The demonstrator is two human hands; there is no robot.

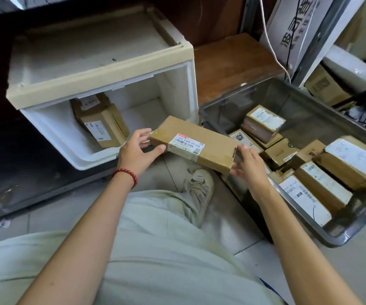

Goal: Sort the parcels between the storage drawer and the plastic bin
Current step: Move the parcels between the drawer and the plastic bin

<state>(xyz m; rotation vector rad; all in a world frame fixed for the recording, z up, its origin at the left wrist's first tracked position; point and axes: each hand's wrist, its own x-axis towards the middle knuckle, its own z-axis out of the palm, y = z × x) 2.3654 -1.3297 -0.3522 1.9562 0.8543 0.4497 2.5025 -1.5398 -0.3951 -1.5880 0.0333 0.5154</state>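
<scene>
From the head view. Holding up a flat cardboard parcel, label up, over the floor, between the white storage drawer and the grey plastic bin. Gripped at its left end by the left hand: thumb on the near side, fingers curled over the far side. Met at its right end by the right hand, fingers straight and apart, thumb by the corner; hard to tell if really touching. Probably held level like this to read the label and pick a side.

Inside the drawer, two brown parcels tucked in the back left corner, partly under the cabinet's cream front edge. Lots of bare white bottom along the drawer's right side and front edge, so easy to slide this one in flat. No need to duck under the cream edge unless pushed far back.

Inside the bin, many parcels packed along the near and right sides, some stacked. Bare room only by the bin's far left corner and far wall. Best to come in from above there, well over the near rim.

Down low, a shoe and a trouser leg right under the parcel, so no good spot to set it down there. Also a red bead bracelet on the left wrist.
</scene>
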